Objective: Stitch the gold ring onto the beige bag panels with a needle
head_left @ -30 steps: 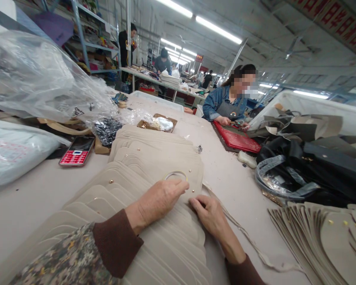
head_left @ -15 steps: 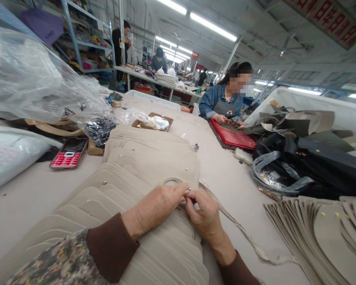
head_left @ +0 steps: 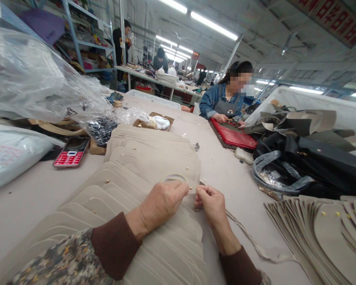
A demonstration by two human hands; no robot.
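Beige leather-like panels [head_left: 154, 154] lie fanned in a long overlapping stack, with small gold studs on several of them. Over the stack my left hand [head_left: 163, 204] is closed, its fingertips curled down near a gold stud [head_left: 190, 188]; what they hold is hidden. Just behind those knuckles shows the rim of a ring-shaped thing, like a tape roll [head_left: 174, 175]. My right hand [head_left: 211, 204] is closed in a pinch beside the stack's right edge, and anything between its fingertips is too small to make out.
A thin beige strip [head_left: 252, 239] trails across the table at right, near more studded panels [head_left: 329, 233]. Black bags [head_left: 320, 162] lie behind them. To the left are a red phone [head_left: 71, 152] and plastic bags [head_left: 26, 75]. Across the table a co-worker [head_left: 225, 99] handles a red tray [head_left: 234, 133].
My hands, fingertips together at the stud before, have drawn apart. The right hand has shifted right, off the stud, which now shows between them. My left hand stays by the ring.
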